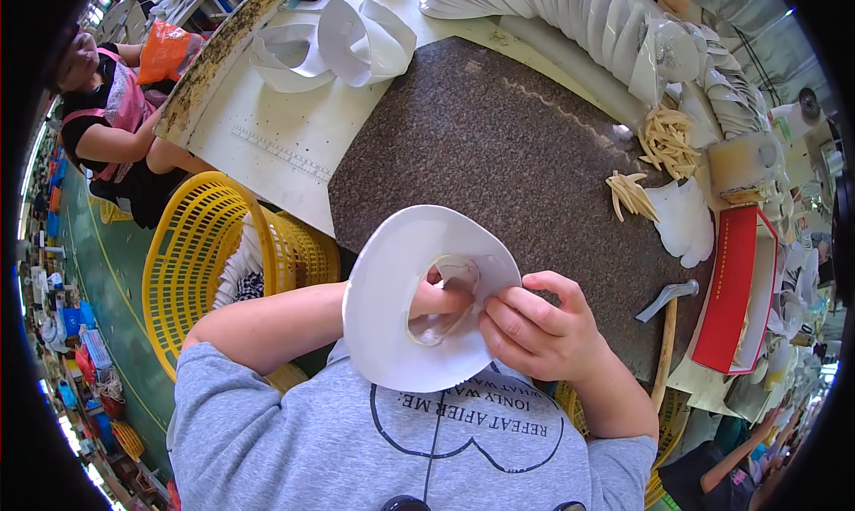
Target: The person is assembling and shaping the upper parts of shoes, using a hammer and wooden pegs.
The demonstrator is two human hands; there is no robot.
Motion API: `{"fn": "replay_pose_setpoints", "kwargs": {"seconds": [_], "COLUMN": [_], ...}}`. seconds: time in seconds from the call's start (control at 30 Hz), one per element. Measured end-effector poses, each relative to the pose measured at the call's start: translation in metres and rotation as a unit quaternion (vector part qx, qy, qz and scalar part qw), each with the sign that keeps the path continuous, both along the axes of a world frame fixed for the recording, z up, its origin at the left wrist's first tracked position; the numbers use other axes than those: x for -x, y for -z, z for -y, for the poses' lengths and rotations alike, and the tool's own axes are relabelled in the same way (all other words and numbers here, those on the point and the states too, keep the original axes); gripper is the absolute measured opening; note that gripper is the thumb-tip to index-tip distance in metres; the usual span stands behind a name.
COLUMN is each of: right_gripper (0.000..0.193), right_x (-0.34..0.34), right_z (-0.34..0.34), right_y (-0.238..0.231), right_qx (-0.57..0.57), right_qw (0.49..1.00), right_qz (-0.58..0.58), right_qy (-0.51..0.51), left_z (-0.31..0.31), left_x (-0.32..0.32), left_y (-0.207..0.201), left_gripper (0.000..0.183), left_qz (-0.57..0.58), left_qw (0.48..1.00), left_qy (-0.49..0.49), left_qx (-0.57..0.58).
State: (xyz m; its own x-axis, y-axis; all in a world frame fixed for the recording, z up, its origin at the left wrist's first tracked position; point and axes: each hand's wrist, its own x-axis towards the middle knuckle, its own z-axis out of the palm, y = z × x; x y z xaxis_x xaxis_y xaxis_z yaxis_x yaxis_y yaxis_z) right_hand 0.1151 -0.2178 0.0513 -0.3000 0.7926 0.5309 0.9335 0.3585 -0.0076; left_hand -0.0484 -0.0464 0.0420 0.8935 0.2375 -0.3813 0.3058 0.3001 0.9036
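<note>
In front of my chest I hold a white hat-shaped piece [383, 306], with a wide curved brim around a round hole. My left forearm passes behind the brim. Through the hole part of my left hand [438, 299] shows, its fingers curled against the hole's right side; the rest is hidden. My right hand [543, 328] pinches the brim beside the hole between thumb and fingers, the index finger raised. Just beyond the piece lies a dark speckled stone slab [499, 146]. A hammer [664, 351] with a wooden handle rests at the slab's right edge.
White bands [365, 44] lie at the back left. A long row of nested white pieces [570, 12] curves along the back. Pale strips [668, 146], a yellowish block [744, 164] and a red box [726, 288] sit right. A yellow basket [191, 244] stands left, near a seated person [116, 128].
</note>
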Motion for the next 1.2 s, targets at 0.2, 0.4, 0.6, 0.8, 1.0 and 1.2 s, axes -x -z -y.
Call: {"fn": "replay_pose_setpoints", "kwargs": {"seconds": [0.2, 0.4, 0.6, 0.8, 1.0, 1.2], "right_gripper": [0.006, 0.008, 0.011, 0.01, 0.012, 0.01], "right_x": [0.001, 0.009, 0.002, 0.005, 0.002, 0.004], "right_z": [0.001, 0.006, 0.008, 0.007, 0.005, 0.006], "right_y": [0.005, -0.004, -0.002, 0.004, 0.006, 0.012], "right_qx": [0.008, 0.049, 0.058, 0.06, 0.066, 0.033], "right_qw": [0.999, 0.997, 0.998, 0.998, 0.998, 0.999], "right_qz": [0.019, 0.025, 0.012, 0.003, 0.003, -0.015], "right_qy": [-0.028, -0.048, -0.037, -0.033, -0.018, -0.006], "left_z": [0.007, 0.009, 0.003, 0.009, 0.009, 0.0], "left_x": [0.0, 0.007, -0.02, -0.023, -0.018, -0.024], "left_y": [0.008, 0.016, 0.021, 0.023, 0.033, 0.024], "left_gripper": [0.025, 0.023, 0.021, 0.02, 0.018, 0.014], "left_qz": [-0.034, -0.075, -0.102, -0.128, -0.099, -0.197], "left_qw": [0.999, 0.994, 0.986, 0.976, 0.977, 0.946], "left_qy": [0.041, 0.075, 0.128, 0.177, 0.184, 0.235], "left_qx": [0.007, 0.019, 0.021, 0.02, -0.032, 0.11]}}
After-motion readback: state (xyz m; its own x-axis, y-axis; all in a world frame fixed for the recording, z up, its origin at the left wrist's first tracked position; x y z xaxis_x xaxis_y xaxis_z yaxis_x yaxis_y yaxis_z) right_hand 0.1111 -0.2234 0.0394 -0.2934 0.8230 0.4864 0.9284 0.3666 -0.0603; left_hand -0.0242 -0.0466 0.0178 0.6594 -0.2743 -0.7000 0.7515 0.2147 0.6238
